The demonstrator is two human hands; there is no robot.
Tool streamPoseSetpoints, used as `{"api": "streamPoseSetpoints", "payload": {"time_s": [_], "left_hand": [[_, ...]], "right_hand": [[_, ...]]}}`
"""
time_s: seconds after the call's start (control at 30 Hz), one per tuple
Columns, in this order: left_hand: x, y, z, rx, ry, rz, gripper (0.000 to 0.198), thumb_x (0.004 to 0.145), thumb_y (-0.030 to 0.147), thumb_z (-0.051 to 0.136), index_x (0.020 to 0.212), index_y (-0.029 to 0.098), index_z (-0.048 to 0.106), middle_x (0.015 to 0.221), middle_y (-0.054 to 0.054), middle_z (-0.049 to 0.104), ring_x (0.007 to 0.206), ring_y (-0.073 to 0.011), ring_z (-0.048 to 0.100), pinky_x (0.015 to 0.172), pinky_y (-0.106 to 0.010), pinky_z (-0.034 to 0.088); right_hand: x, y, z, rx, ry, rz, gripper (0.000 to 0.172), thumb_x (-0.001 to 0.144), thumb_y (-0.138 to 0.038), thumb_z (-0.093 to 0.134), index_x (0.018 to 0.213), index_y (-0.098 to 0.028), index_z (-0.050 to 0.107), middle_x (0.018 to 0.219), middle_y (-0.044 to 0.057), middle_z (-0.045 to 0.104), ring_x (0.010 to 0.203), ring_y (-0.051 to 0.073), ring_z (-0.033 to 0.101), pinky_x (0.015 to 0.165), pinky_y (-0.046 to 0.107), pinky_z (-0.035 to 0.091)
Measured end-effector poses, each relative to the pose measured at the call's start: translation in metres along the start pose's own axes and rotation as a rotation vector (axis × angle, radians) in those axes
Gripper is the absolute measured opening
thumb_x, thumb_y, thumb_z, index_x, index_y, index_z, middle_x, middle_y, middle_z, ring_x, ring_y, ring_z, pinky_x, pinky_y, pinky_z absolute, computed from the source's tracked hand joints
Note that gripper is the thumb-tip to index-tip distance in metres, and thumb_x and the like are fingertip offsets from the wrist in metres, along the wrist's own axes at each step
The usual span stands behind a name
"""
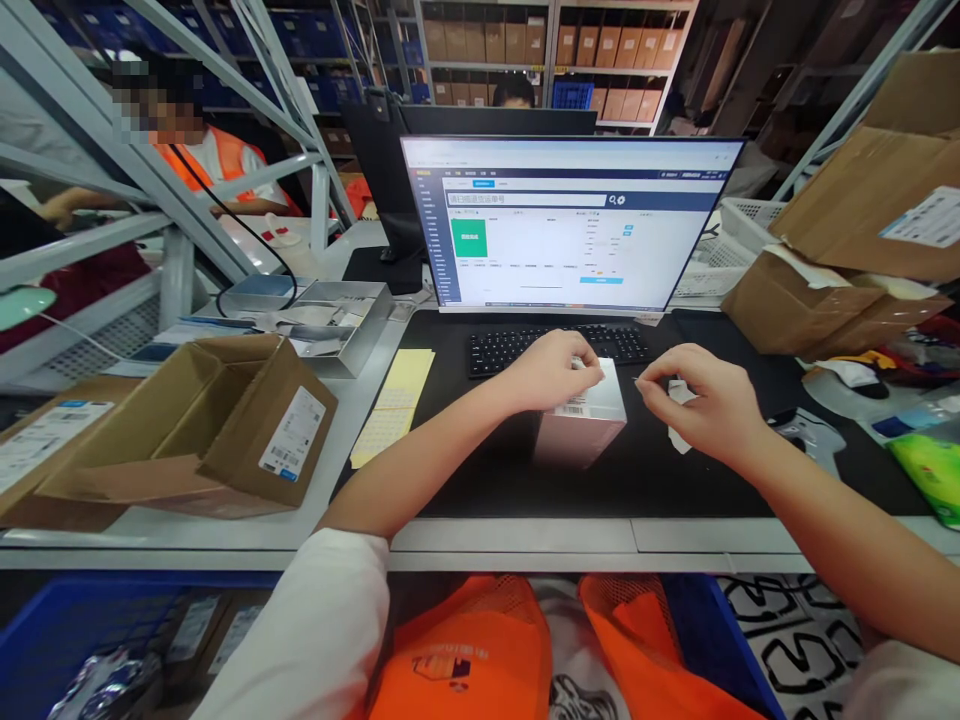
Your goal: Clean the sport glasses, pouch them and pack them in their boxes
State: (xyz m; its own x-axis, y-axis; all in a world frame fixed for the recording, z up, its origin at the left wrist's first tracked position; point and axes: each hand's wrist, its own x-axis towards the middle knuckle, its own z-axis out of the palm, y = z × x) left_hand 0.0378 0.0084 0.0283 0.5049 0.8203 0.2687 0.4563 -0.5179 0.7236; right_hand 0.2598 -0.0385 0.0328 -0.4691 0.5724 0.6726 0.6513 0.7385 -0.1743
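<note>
A small pale box (581, 440) stands upright on the black desk mat in front of the keyboard, with a barcode label (576, 405) on its top. My left hand (551, 375) is over the top of this box, thumb and fingers pinched together at its upper face; what is between them is hidden. To the right of the box, apart from it, my right hand (705, 405) is closed in a pinch, and a tiny pale bit shows at its fingertips. Partly behind that hand is a white paper scrap (680, 440).
A monitor (570, 220) and a black keyboard (510, 350) stand behind the box. Yellow label sheets (394, 405) and an open carton (247, 440) are on the left. Stacked cartons (862, 220) rise at right. Across the frame sits a person in an orange vest (232, 155).
</note>
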Motion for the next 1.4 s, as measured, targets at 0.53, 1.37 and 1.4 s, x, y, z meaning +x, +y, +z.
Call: {"api": "streamPoseSetpoints", "payload": {"time_s": [0.53, 1.37, 1.4], "left_hand": [[0.040, 0.006, -0.012, 0.136, -0.497, -0.047, 0.015, 0.064, 0.019, 0.066, 0.051, 0.021, 0.059, 0.059, -0.002, 0.066, 0.051, -0.0164, 0.058, 0.047, -0.029, 0.037], [-0.062, -0.103, -0.082, 0.528, 0.198, -0.576, 0.058, 0.099, 0.053, 0.040, 0.145, 0.019, 0.049, 0.142, -0.013, 0.060, 0.129, -0.0282, 0.057, 0.109, -0.037, 0.042], [-0.082, -0.117, -0.088, 0.602, 0.146, -0.796, 0.065, 0.097, 0.058, 0.044, 0.148, 0.019, 0.045, 0.147, -0.015, 0.055, 0.135, -0.0320, 0.053, 0.111, -0.040, 0.040]], "right_hand": [[-0.068, 0.026, -0.005, 0.155, -0.043, 0.374, 0.009, 0.087, -0.028, 0.067, 0.078, -0.023, 0.066, 0.073, 0.000, 0.071, 0.064, 0.018, 0.066, 0.060, 0.031, 0.050], [-0.144, 0.061, 0.032, 0.227, -0.155, 0.738, 0.012, 0.080, -0.052, 0.073, 0.077, -0.041, 0.071, 0.077, 0.008, 0.074, 0.054, 0.031, 0.063, 0.051, 0.048, 0.044], [-0.145, 0.061, 0.036, 0.250, -0.149, 0.742, 0.011, 0.080, -0.052, 0.073, 0.076, -0.042, 0.071, 0.078, 0.009, 0.074, 0.060, 0.034, 0.066, 0.054, 0.050, 0.046]]}}
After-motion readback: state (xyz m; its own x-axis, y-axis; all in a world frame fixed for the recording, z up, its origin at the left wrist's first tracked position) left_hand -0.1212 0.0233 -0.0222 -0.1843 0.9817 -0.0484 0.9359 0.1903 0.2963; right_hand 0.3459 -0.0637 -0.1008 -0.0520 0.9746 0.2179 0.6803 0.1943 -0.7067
